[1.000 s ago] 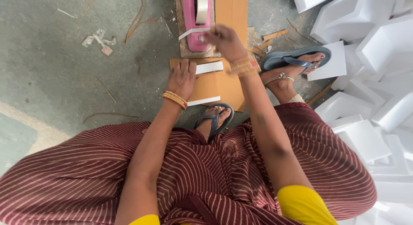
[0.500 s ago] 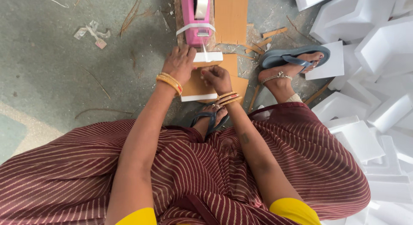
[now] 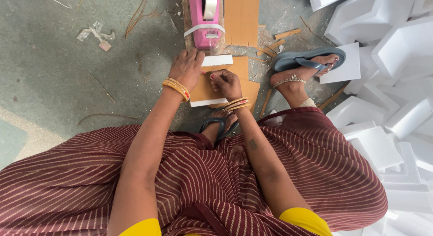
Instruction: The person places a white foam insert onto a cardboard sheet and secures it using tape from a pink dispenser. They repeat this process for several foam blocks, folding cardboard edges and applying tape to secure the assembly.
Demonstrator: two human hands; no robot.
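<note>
Head view, centre of the frame: right hand [image 3: 226,84] now pulled back from the pink tape dispenser [image 3: 206,19] at top centre, where it reached a second ago, and set down on the cardboard-wrapped foam block [image 3: 208,89]. Fingers curled, tips pressing on the brown face near the block's upper edge, apparently smoothing something flat; whether clear tape lies under them, cannot tell. Left hand [image 3: 186,69] planted on the block's upper-left corner, fingers spread, holding it steady as before. Reads as a strip fetched and now being rubbed down.

Block: flat, rectangular, white foam showing at both ends, smooth tan cardboard around the middle, lying just below the dispenser. Dispenser: glossy pink plastic, roll of clear tape on top, white band across its front. Beside it, upper centre, a plain cardboard sheet [image 3: 241,17], matte and flat.

Right edge of the frame: heap of white foam pieces [image 3: 388,51], blocky, angular, crisp-cornered. Floor [image 3: 54,82] on the left: rough grey concrete, littered with scraps and dry stalks. Gold bangles on both wrists; grey sandal [image 3: 309,60] at upper right.
</note>
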